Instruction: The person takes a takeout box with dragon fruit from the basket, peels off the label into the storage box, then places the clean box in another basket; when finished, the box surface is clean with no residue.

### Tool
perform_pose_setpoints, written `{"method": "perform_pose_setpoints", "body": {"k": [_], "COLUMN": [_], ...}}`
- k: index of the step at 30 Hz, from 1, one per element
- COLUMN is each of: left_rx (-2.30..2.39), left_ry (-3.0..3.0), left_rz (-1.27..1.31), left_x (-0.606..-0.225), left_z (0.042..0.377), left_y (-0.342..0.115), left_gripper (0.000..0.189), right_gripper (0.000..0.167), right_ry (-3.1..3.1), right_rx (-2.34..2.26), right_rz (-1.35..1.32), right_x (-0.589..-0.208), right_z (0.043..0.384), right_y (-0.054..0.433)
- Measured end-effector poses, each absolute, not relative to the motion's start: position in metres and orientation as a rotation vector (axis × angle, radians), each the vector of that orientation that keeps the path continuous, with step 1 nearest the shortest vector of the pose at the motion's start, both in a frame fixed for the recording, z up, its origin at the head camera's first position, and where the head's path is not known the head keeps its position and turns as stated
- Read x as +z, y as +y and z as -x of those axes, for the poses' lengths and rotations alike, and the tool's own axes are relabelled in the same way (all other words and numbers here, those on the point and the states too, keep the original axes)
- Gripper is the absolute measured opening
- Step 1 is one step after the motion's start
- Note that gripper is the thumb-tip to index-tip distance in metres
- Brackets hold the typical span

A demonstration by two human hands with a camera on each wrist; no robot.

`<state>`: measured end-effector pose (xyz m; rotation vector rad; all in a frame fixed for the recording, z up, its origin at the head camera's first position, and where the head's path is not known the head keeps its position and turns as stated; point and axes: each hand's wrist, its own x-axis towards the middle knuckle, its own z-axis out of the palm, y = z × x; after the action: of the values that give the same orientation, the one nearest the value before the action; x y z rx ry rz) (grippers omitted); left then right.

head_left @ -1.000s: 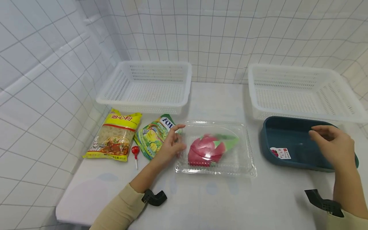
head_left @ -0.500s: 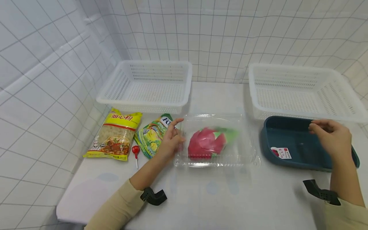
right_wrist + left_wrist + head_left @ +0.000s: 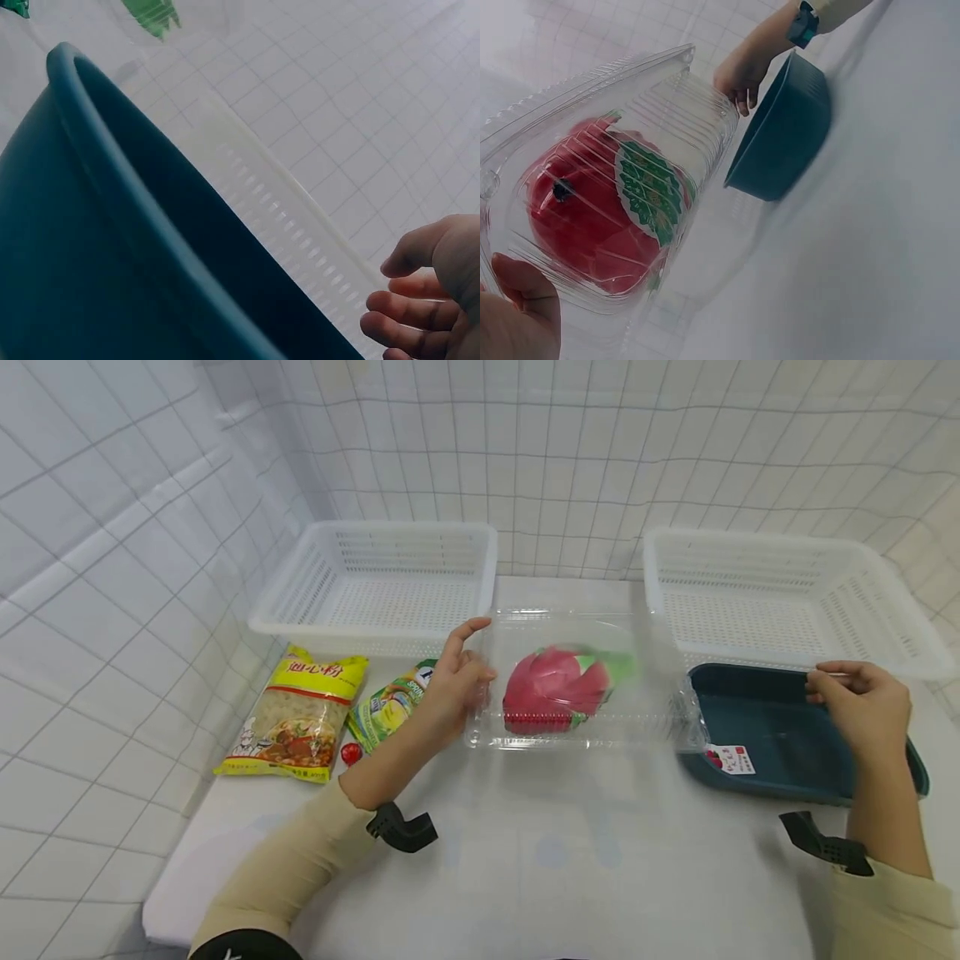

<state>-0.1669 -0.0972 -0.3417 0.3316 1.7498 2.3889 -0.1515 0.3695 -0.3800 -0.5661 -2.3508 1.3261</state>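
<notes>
In the head view my left hand [image 3: 453,681] grips the left side of a clear plastic clamshell box [image 3: 592,742], held up off the table. A pink dragon fruit [image 3: 551,685] with green tips lies inside it; the left wrist view shows the fruit through the ridged plastic, thumb at the near edge. My right hand [image 3: 870,714] hovers over the dark teal basin [image 3: 780,793], fingers loosely curled with nothing between thumb and fingertips in the right wrist view. The box's right end overlaps the basin's left rim in the head view.
White perforated baskets stand at the back left [image 3: 375,632] and back right [image 3: 795,664]. On the left lie a yellow noodle bag [image 3: 296,718], a green candy packet [image 3: 386,710] and a red lollipop [image 3: 350,753], partly hidden by my left arm. The basin carries a label [image 3: 733,760].
My left hand has raised the clamshell box from the table and moved it away from me and slightly right, the dragon fruit inside. The right hand has shifted slightly over the basin.
</notes>
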Motion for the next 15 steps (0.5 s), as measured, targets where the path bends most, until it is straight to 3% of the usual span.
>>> {"method": "perform_pose_setpoints", "body": {"k": [8,15], "left_rx": [2.387,2.449], "left_ry": [1.743,1.650], "left_rz": [-0.401,-0.439], "left_x": [-0.322,-0.310], "left_z": [0.189,0.203], "left_y": [-0.082,-0.062], "left_gripper": [0.056,0.057], "right_gripper": [0.003,0.016], "right_ry": [-2.242,-2.000], "right_rx": [1.448,1.660], "right_rz": [0.760,0.829], "right_x": [-0.361,-0.357], "right_z": [0.153,0.157], "right_y": [0.356,0.355]}}
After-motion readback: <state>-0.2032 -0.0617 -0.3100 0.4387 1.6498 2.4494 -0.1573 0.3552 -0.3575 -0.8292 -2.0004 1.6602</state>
